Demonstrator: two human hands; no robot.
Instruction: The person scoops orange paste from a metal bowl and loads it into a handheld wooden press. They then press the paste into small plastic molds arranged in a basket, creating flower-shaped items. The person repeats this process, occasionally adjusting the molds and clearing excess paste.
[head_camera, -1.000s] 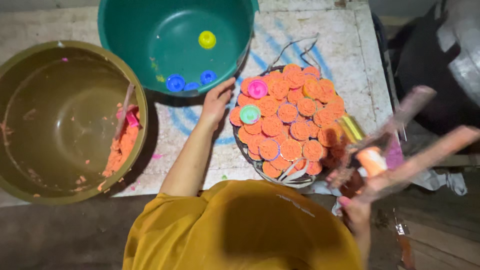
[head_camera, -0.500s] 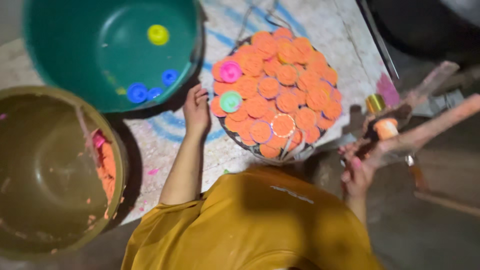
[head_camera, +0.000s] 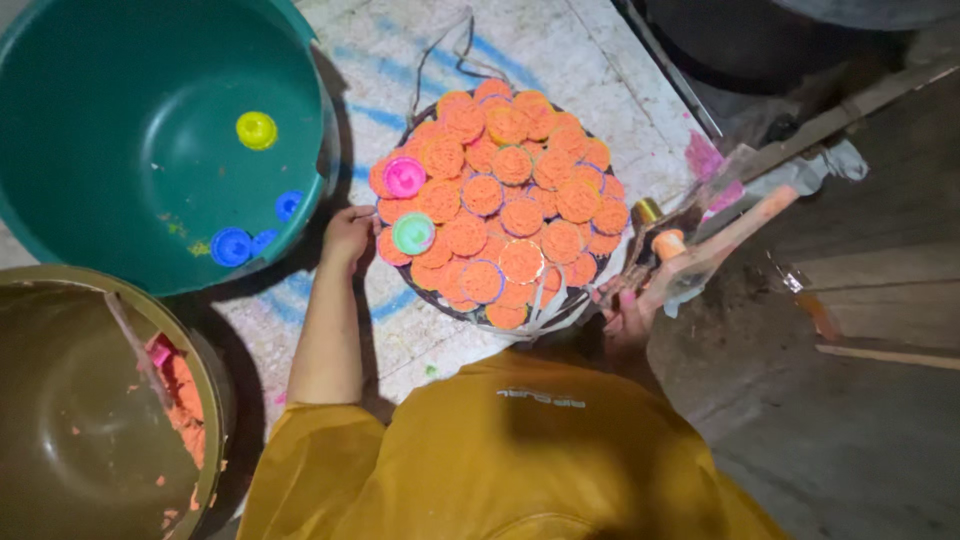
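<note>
A round tray (head_camera: 452, 306) on the painted white slab is packed with several orange pressed discs (head_camera: 522, 260). A pink round mould (head_camera: 404, 176) and a green round mould (head_camera: 413, 233) lie among them on the left. My left hand (head_camera: 346, 236) rests against the tray's left rim, fingers loosely curled and holding nothing. My right hand (head_camera: 624, 312) is at the tray's right edge, closed around a long orange-stained stick (head_camera: 735, 228) that points up and to the right. A yellow shirt fills the bottom of the view.
A big green tub (head_camera: 110, 70) at the upper left holds a yellow mould (head_camera: 256, 129) and blue moulds (head_camera: 231, 246). An olive tub (head_camera: 70, 420) at the lower left holds orange paste (head_camera: 182, 396). Dark ground and planks lie to the right.
The view has swung so that the tubs slide left and the tray sits in the middle. My left hand stays at the tray's rim. My right hand keeps the stick beside the tray.
</note>
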